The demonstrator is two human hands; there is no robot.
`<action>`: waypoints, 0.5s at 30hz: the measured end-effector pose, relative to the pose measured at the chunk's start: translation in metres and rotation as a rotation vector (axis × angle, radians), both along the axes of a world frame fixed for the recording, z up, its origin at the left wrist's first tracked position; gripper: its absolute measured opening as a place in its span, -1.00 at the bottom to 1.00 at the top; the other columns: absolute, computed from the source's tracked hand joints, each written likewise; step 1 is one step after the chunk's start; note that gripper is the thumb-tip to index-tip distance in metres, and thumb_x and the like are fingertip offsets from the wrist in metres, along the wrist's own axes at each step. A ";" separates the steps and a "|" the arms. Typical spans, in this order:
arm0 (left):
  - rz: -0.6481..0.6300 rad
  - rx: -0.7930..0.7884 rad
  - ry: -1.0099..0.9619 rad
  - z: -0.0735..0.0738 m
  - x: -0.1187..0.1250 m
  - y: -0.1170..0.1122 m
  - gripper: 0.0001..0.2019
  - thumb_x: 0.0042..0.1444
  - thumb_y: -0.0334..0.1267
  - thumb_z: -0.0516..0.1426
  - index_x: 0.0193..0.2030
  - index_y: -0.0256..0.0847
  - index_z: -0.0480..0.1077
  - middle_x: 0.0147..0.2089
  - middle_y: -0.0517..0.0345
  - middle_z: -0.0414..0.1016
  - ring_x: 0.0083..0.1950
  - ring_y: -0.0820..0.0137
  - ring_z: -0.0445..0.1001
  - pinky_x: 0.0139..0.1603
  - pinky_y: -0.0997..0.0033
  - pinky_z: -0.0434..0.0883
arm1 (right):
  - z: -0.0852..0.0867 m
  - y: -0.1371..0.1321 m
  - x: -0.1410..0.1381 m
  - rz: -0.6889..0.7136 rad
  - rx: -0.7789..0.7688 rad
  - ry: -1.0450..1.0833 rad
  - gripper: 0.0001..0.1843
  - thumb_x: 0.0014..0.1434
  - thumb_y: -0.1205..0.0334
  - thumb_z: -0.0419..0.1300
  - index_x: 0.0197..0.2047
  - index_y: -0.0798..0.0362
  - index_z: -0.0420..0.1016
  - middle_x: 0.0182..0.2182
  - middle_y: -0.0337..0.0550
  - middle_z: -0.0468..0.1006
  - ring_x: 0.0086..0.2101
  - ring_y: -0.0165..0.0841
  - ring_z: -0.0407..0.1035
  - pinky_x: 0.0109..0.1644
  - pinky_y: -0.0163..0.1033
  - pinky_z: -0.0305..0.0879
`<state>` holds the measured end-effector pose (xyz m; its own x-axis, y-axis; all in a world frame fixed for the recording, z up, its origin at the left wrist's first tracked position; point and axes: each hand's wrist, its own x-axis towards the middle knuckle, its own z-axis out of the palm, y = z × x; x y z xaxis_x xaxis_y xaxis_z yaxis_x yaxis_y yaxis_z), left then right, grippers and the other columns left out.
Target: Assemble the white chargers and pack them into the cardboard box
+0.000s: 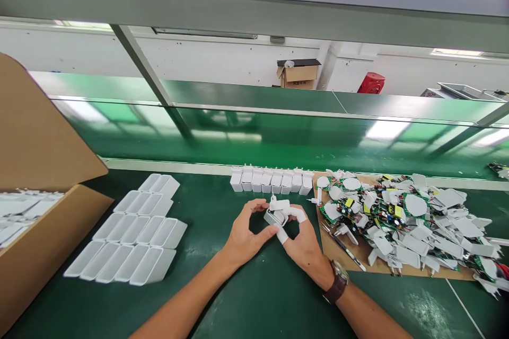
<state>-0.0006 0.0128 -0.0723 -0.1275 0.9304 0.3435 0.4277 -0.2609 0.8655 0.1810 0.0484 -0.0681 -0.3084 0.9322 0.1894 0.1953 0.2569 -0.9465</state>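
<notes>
A red "30" is showing on the pale surface [431,93] far right, while print on the distant cardboard box [299,76] is appearing too small to read.

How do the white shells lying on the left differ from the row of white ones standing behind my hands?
The left shells lie flat in several slanted rows and look hollow; the standing row is one straight line, upright. The standing row shows small prongs on top; the left shells show none. Both are white plastic on the green mat.
</notes>
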 end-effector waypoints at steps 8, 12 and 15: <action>-0.011 0.016 -0.001 0.006 0.009 0.001 -0.65 0.11 -0.13 0.37 -0.03 -0.12 0.41 0.15 -0.06 0.54 0.12 0.16 0.57 0.13 0.13 0.55 | -0.004 -0.001 0.003 0.057 0.183 -0.138 -0.37 0.11 0.40 0.21 0.26 -0.04 0.28 -0.05 -0.06 0.37 -0.21 -0.26 0.33 -0.09 -0.10 0.43; 0.018 0.102 0.114 0.002 0.011 -0.002 -0.64 0.13 -0.18 0.36 0.01 -0.11 0.40 0.15 -0.04 0.57 0.11 0.18 0.61 0.12 0.14 0.57 | -0.005 -0.004 0.004 0.093 0.243 -0.154 -0.39 0.16 0.50 0.10 0.25 -0.08 0.32 -0.11 -0.09 0.42 -0.17 -0.23 0.37 -0.03 -0.07 0.44; 0.000 0.189 0.184 0.003 0.010 0.000 -0.78 0.23 -0.23 0.29 0.00 -0.10 0.46 0.13 -0.04 0.58 0.13 0.20 0.61 0.14 0.17 0.57 | -0.007 -0.006 0.003 0.084 0.251 -0.119 -0.38 0.18 0.47 0.14 0.29 -0.07 0.28 -0.13 -0.10 0.38 -0.24 -0.26 0.35 -0.10 -0.09 0.46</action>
<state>0.0098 0.0125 -0.0690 -0.0469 0.8477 0.5284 0.5732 -0.4104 0.7092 0.1837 0.0423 -0.0753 -0.4163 0.8310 0.3689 0.2690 0.5002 -0.8231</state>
